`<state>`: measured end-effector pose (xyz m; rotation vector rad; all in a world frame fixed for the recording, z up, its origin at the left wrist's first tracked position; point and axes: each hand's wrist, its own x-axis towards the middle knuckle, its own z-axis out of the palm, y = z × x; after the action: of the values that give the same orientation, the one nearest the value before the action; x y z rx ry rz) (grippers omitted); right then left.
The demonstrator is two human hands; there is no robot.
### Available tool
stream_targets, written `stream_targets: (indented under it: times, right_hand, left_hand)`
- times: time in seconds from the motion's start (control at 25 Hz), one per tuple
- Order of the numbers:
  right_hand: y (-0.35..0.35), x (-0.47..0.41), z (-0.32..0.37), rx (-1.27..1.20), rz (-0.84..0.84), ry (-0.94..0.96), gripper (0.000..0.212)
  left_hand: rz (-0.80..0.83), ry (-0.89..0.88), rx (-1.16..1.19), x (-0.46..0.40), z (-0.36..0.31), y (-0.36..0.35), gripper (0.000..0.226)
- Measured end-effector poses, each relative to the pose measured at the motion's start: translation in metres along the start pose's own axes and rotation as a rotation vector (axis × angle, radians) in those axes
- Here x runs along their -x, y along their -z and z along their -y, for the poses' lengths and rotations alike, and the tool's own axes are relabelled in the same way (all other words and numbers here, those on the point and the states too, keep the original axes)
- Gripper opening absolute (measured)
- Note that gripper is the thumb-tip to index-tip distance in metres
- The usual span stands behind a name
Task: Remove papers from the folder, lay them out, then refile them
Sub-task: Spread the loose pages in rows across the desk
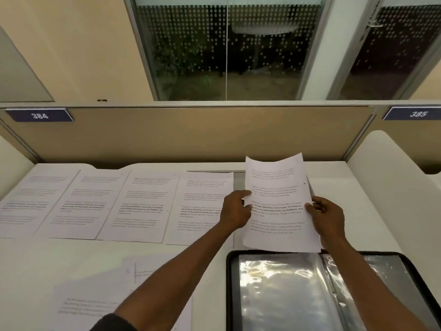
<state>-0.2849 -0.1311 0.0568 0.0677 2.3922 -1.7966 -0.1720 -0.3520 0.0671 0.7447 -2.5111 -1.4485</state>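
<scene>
Hands gripped one printed sheet point(278, 201) by its side edges, left hand point(235, 210) pinching the left margin and right hand point(328, 217) curled on the right, holding it raised just beyond the open folder point(281, 292). Left of the folder, four papers point(140, 204) lay side by side on the worktop point(35, 271); another sheet point(95, 290) lay nearer, beside the folder.

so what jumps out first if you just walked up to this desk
A printed sheet held up at centre right, pinched by the left hand and right hand. Below it an open folder with shiny plastic sleeves. To the left, four pages lie in a row along the desk.
</scene>
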Motion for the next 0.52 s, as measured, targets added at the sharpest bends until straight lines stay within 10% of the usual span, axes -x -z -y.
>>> stream_targets:
  times: [0.52]
  right_hand:
    - [-0.041,-0.051,-0.058,0.303,0.023,0.071,0.034]
  left_hand:
    - [0.059,-0.187,-0.437,-0.027,0.063,-0.050,0.050]
